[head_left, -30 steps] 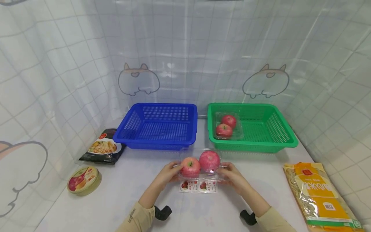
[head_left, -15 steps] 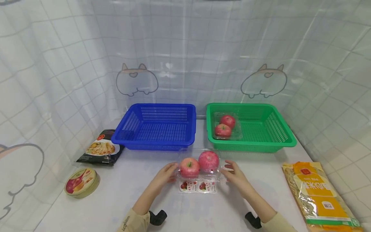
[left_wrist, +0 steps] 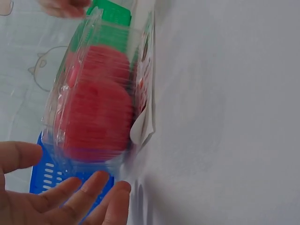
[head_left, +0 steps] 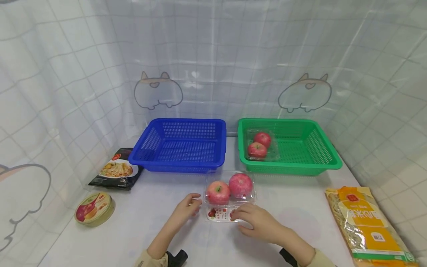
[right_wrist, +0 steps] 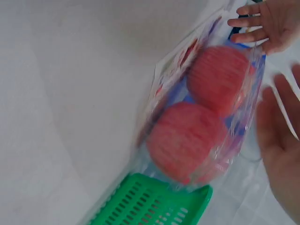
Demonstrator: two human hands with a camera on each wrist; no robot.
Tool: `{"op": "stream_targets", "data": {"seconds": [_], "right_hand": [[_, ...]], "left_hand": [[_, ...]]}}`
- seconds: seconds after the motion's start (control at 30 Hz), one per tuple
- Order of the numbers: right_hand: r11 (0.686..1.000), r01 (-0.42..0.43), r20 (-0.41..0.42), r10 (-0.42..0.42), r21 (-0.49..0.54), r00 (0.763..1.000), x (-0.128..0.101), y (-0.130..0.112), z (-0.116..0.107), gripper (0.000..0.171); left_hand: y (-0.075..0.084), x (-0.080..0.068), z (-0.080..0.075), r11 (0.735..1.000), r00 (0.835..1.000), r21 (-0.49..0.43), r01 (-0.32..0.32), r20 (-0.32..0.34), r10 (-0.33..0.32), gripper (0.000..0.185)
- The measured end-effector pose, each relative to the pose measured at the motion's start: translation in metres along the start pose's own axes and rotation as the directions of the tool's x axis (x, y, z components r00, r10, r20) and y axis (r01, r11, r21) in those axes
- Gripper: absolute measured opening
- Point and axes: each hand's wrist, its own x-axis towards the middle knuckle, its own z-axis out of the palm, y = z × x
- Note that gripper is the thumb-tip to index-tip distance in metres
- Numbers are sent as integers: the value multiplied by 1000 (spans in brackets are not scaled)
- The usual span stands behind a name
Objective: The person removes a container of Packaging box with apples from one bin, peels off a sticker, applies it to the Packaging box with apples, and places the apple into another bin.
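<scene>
A clear plastic clamshell box (head_left: 230, 176) holding two red apples (head_left: 218, 192) lies on the white table, lid down over the fruit. Partly under its front edge is a sheet of apple stickers (head_left: 216, 214). To the box's left, my left hand (head_left: 184, 212) is held with fingers spread, apart from the plastic in the left wrist view. My right hand (head_left: 258, 223) hovers over the right part of the sticker sheet, just in front of the box, and covers one sticker. Its fingers are loosely bent and hold nothing visible.
Behind the box stand a blue basket (head_left: 186, 165) and a green basket (head_left: 290, 168); the green one contains another box of apples (head_left: 257, 150). At left lie a black noodle packet (head_left: 118, 170) and a round tin (head_left: 95, 209). A yellow noodle bag (head_left: 368, 222) is at right.
Both hands have let go of the apple box. The left hand has drawn back slightly to the left; the right hand has swung left and forward over the sticker sheet.
</scene>
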Motion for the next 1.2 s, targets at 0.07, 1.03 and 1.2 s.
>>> {"op": "stream_targets", "data": {"seconds": [0.07, 1.03, 1.2], "right_hand": [[1000, -2, 149, 5, -20, 989, 0, -2, 3, 35], [997, -7, 460, 44, -82, 887, -12, -27, 19, 63], [995, 45, 457, 3, -94, 889, -11, -28, 21, 61]], "left_hand": [[0, -1, 1, 1000, 1000, 0, 16, 7, -16, 35], [-4, -5, 12, 981, 984, 179, -74, 173, 43, 27], [-2, -6, 23, 856, 939, 421, -302, 286, 191, 33]]}}
